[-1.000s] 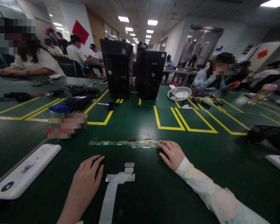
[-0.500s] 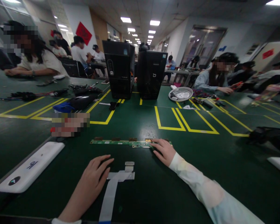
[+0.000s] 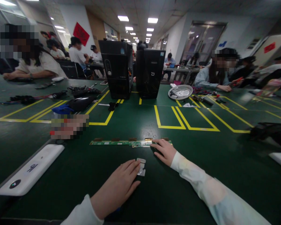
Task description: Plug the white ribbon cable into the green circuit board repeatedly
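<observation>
My left hand (image 3: 118,184) lies palm down over a white flat ribbon cable (image 3: 142,170), its fingers stretched out and touching the cable near its connector end. Most of the cable is hidden beneath that hand. Farther forward, a long narrow green circuit board (image 3: 118,143) with brown tabs along its back edge lies flat on the table. The fingertips of my right hand (image 3: 165,152) rest on the board's right part, fingers extended and slightly spread.
A white device (image 3: 32,170) with a round button lies at the left. Two black computer towers (image 3: 115,72) stand at the back, and a white basket (image 3: 180,92) sits right of them. Yellow tape marks the green table (image 3: 201,187). People sit at both sides.
My left hand has moved right and onto the ribbon cable, whose connector end has also shifted right. My right hand stays on the circuit board.
</observation>
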### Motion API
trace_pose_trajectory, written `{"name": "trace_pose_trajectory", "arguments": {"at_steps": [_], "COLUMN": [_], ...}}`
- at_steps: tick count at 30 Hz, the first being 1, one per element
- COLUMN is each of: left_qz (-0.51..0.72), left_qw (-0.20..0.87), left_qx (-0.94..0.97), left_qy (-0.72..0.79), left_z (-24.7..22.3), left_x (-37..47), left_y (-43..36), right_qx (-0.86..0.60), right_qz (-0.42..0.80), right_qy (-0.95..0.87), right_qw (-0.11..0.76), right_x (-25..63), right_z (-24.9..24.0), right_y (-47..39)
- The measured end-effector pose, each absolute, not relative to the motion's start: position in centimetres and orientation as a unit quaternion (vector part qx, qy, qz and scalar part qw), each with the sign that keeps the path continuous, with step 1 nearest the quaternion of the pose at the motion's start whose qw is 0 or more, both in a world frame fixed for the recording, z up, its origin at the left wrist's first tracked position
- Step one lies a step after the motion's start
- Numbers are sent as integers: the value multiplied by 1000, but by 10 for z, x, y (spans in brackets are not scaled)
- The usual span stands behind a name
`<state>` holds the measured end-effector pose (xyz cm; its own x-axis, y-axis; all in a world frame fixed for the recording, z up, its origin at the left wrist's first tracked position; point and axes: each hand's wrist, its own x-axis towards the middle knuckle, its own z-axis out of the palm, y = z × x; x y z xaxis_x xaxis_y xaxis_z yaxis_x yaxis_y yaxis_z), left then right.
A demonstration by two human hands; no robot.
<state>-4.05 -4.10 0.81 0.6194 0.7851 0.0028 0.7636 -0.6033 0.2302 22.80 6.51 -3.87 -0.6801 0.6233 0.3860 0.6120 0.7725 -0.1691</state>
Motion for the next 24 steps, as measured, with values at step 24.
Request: {"name": "trace_pose_trajectory", "arguments": {"at_steps": [24], "left_qz": [80], "left_qw": [95], "left_qx": [893], "left_qy": [433], "left_z": [8], "left_x": [-1], "left_y": [-8], "right_qx": [-353], "right_qz": [19], "right_qy": [-915], "right_qw": [195], "right_x": [230], "right_z": [-36], "right_y": [54]}}
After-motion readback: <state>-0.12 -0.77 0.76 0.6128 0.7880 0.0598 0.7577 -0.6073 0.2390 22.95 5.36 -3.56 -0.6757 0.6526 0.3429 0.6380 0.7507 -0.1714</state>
